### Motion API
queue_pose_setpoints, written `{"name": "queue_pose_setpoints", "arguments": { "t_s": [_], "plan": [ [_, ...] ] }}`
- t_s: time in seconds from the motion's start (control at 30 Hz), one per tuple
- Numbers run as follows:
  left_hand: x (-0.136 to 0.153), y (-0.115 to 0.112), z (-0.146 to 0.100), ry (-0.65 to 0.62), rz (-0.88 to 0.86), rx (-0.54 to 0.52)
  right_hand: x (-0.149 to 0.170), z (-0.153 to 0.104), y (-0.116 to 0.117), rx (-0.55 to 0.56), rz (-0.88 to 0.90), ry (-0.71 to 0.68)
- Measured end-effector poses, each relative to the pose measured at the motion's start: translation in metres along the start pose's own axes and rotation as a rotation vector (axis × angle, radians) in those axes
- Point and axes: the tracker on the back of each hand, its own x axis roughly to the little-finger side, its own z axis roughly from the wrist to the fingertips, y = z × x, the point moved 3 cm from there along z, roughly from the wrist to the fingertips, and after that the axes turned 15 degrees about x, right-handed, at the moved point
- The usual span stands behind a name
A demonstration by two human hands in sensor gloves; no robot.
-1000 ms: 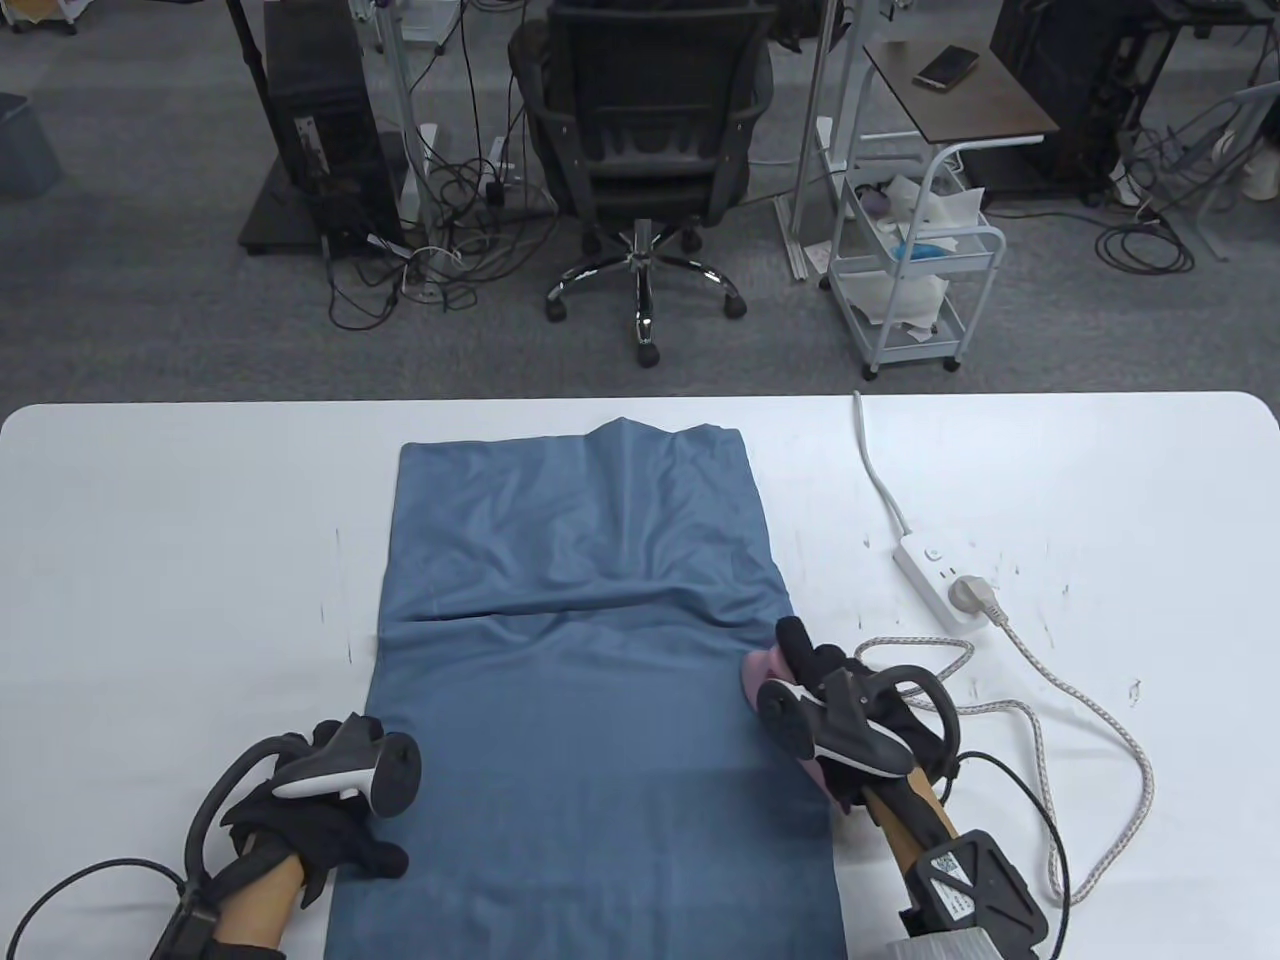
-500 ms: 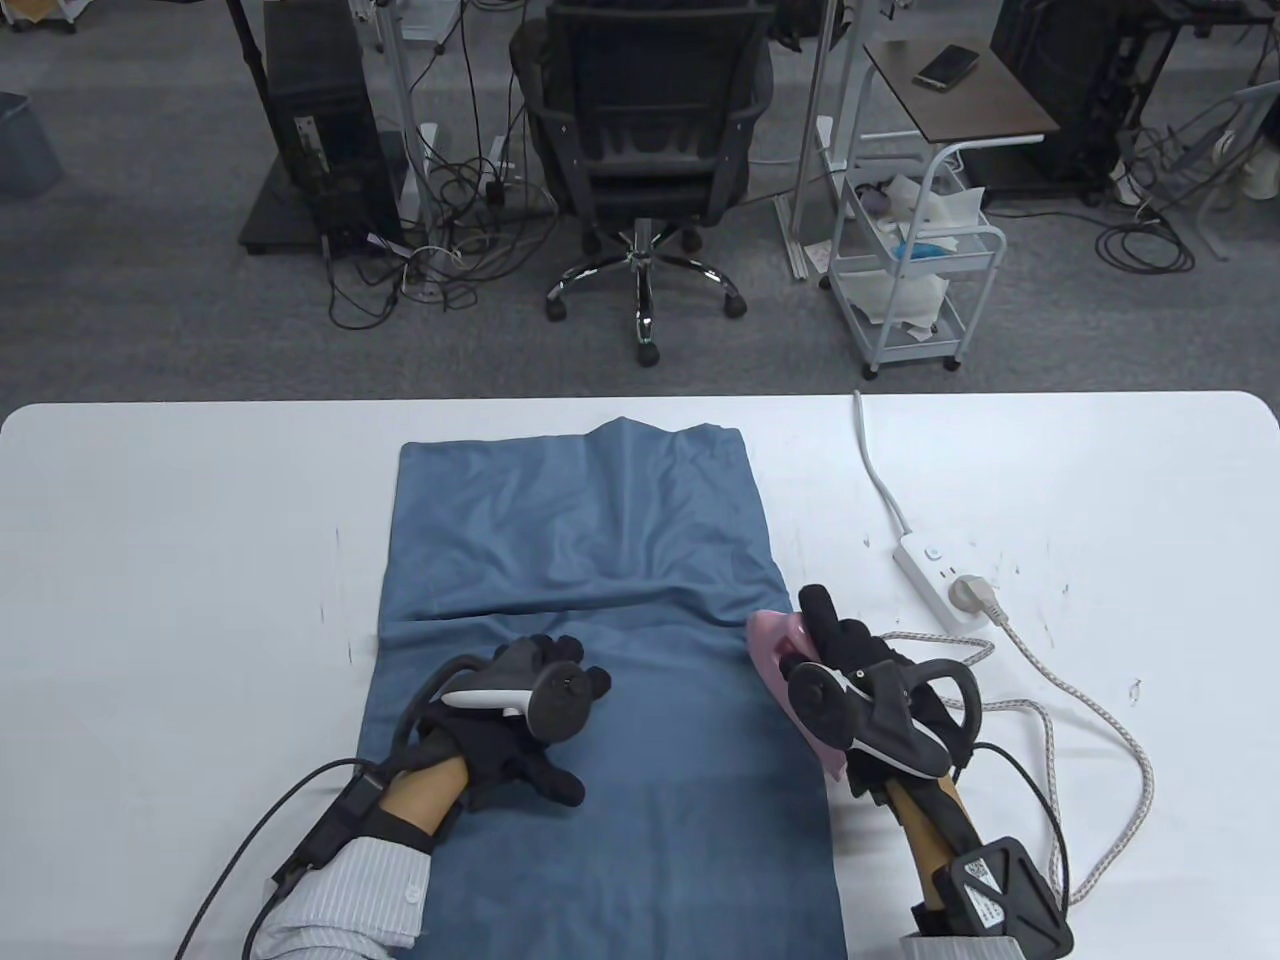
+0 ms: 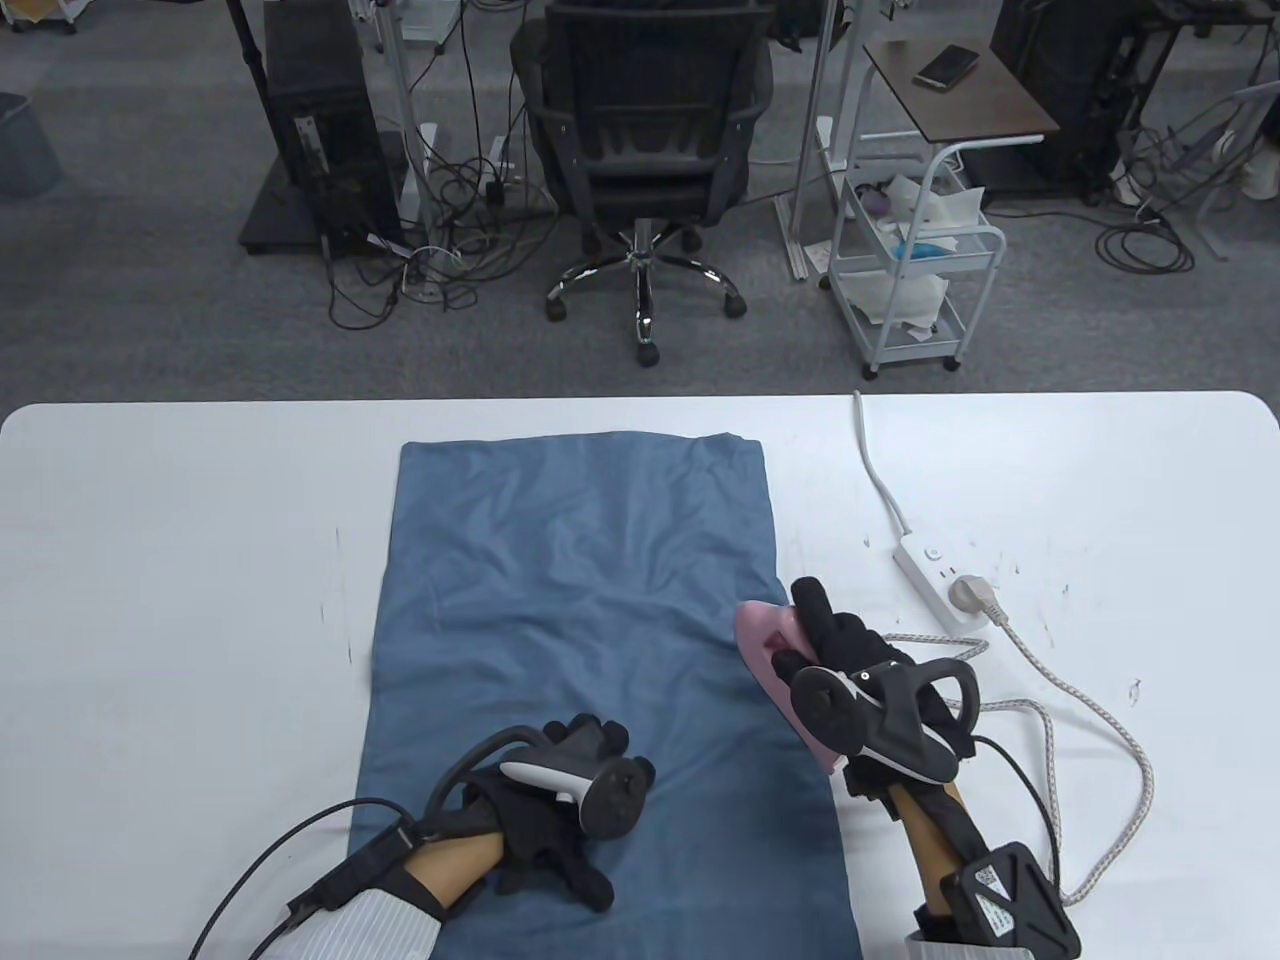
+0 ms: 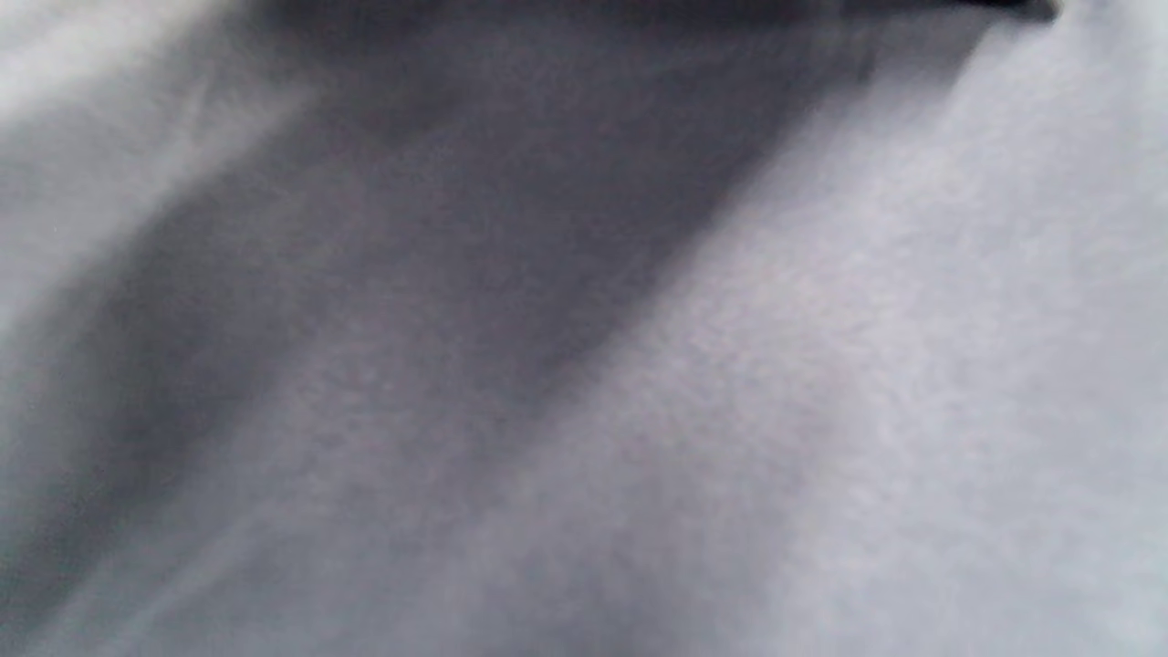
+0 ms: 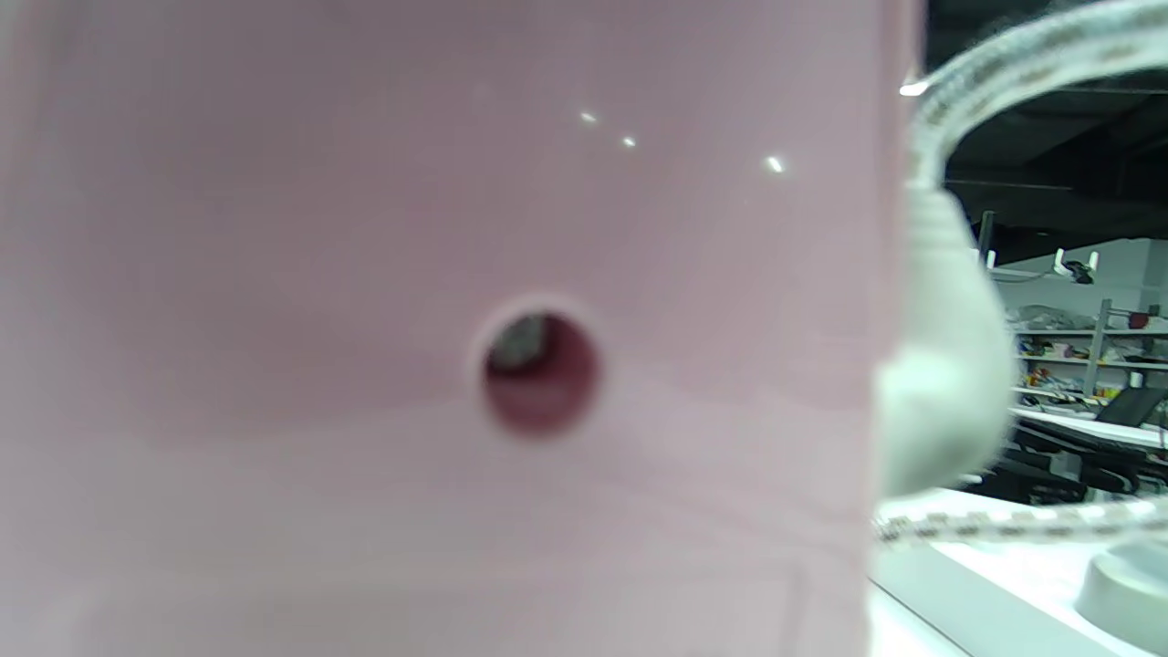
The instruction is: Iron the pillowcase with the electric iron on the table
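A blue pillowcase [image 3: 590, 600] lies lengthwise on the white table [image 3: 180, 540], mostly flat with soft wrinkles. My left hand [image 3: 570, 800] rests palm down on its near middle, fingers spread flat on the cloth. The left wrist view shows only blurred grey cloth [image 4: 639, 411] close up. My right hand [image 3: 850, 660] grips the handle of a pink electric iron [image 3: 770, 650] at the pillowcase's right edge, nose pointing away from me. The pink iron body [image 5: 438, 319] fills the right wrist view, its braided cord [image 5: 1004, 55] beside it.
A white power strip [image 3: 935, 575] with the iron's plug lies right of the pillowcase, and the braided cord [image 3: 1090, 700] loops across the table's right side. Beyond the far edge stand an office chair [image 3: 645, 140] and a white trolley [image 3: 915, 270].
My left hand moved onto the pillowcase, then drew back toward me, and the fold and far-edge bump flattened out. The right hand shifted the iron slightly forward along the right edge.
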Motion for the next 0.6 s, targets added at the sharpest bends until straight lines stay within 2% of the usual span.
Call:
{"name": "queue_pose_setpoints", "arguments": {
  "t_s": [0.13,0.2,0.33,0.43,0.57,0.6],
  "plan": [
    [-0.019,-0.011,-0.008,0.008,0.091,0.008,-0.012,0.0,-0.001,0.006,0.017,-0.054],
    [-0.013,-0.011,-0.019,0.018,0.071,-0.038,-0.021,-0.001,0.001,-0.003,0.028,-0.085],
    [0.047,-0.014,-0.042,0.182,-0.088,-0.127,-0.042,-0.004,0.007,-0.026,0.027,-0.173],
    [0.098,-0.033,-0.05,0.306,-0.245,-0.1,-0.062,-0.008,0.011,-0.043,0.024,-0.253],
    [0.132,-0.059,-0.052,0.342,-0.409,-0.034,-0.09,-0.014,0.014,-0.061,0.048,-0.352],
    [0.135,-0.062,-0.054,0.338,-0.421,-0.057,-0.1,-0.016,0.014,-0.068,0.06,-0.385]
  ]
}}
